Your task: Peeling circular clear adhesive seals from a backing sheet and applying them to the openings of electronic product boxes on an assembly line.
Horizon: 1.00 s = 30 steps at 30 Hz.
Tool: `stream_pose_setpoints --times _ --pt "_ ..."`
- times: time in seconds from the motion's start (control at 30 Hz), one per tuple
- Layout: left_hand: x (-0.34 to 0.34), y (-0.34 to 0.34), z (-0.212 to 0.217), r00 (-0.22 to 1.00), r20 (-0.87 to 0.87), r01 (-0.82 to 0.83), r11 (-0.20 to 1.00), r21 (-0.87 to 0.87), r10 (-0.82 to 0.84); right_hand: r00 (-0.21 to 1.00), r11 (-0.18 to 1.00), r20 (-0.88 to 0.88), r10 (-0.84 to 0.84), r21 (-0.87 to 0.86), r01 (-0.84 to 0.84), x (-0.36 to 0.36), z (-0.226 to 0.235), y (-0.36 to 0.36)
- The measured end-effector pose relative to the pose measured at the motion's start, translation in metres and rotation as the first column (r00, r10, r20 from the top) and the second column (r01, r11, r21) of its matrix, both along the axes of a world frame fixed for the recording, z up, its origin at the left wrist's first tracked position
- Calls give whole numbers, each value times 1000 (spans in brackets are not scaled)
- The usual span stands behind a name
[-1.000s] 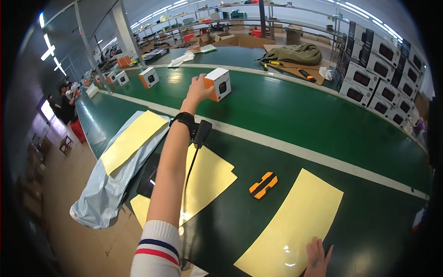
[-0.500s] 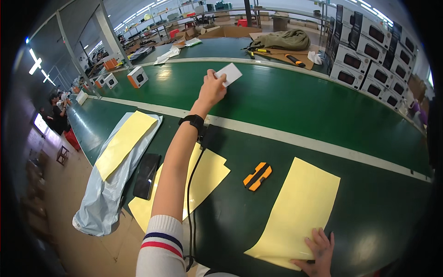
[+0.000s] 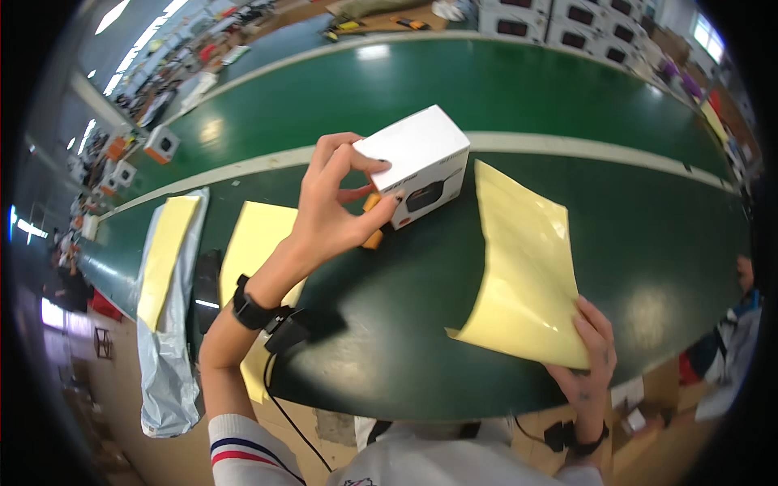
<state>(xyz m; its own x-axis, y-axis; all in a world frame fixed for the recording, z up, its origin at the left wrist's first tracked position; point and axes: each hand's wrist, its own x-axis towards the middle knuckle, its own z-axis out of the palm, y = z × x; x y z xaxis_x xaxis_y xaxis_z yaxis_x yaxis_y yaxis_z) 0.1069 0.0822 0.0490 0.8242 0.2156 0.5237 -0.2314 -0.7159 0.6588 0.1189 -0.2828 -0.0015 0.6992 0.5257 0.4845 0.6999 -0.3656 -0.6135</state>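
My left hand (image 3: 326, 202) is closed on a small white box (image 3: 425, 150), held up over the green table by its left end. A dark device is pictured on the box's side. Behind the box and my fingers, an orange and black piece (image 3: 373, 240) on the table is mostly hidden. At the right, my right hand (image 3: 592, 350) grips the lower right edge of a yellow sheet (image 3: 527, 259), thumb underneath out of sight. That sheet looks glossy and is tilted, its lower left corner curling.
Left of my arm lie more yellow sheets (image 3: 251, 243), a black phone (image 3: 208, 279) and a pale plastic bag (image 3: 166, 397) under a yellow strip (image 3: 166, 259). Beyond a pale rail runs a green belt (image 3: 324, 101) with small boxes (image 3: 162, 144). Stacked boxes (image 3: 515, 23) stand at the back.
My left hand has brought the white box from over the belt back toward me. My right hand has lifted the yellow sheet's near edge. The view has shifted downward.
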Motion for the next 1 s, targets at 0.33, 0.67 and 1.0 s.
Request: stream_pose_setpoints --times 0.33,0.67,1.0 --pt "-33 -52 -16 996 -87 40 989 145 -27 970 992 237 56 -124 -27 -27 2 -28" --pt "-87 -103 -9 824 -229 235 680 -694 -518 916 993 392 84 -106 -45 -48 0 -39" --pt "-76 -118 -22 656 -260 213 505 -836 -708 977 945 106 185 -292 -147 -45 32 -33"
